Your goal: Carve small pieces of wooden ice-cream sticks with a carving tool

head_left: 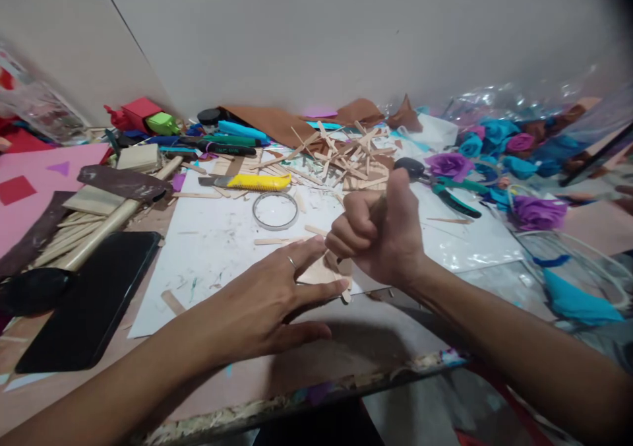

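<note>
The left hand (270,294) lies palm down with its fingers spread, and its fingertips rest on a small flat piece of wood (315,272). That piece sits partly under those fingers, near the front edge of the white sheet (222,248), just below and to the left of the right hand (380,235). The right hand is curled into a fist with the thumb raised; I cannot tell what it grips, or whether it touches the wood. 1 ring shows on a left finger.

The sheet covers the middle of the table (341,360), whose front edge is ragged and littered with scraps. Beyond the hands lie a roll of tape (275,227), a yellow cutter (260,181) and a loose pile of wooden sticks (351,156), with brown paper (277,126) behind. To the right are pliers (455,202) with green and black handles, and 2 purple paper flowers, 1 near the pliers (449,166) and 1 farther right (539,212). On the left are a black phone (91,301) and pink paper (54,162). A pale wall (297,43) rises behind the table, and grey floor (400,413) shows below it.
</note>
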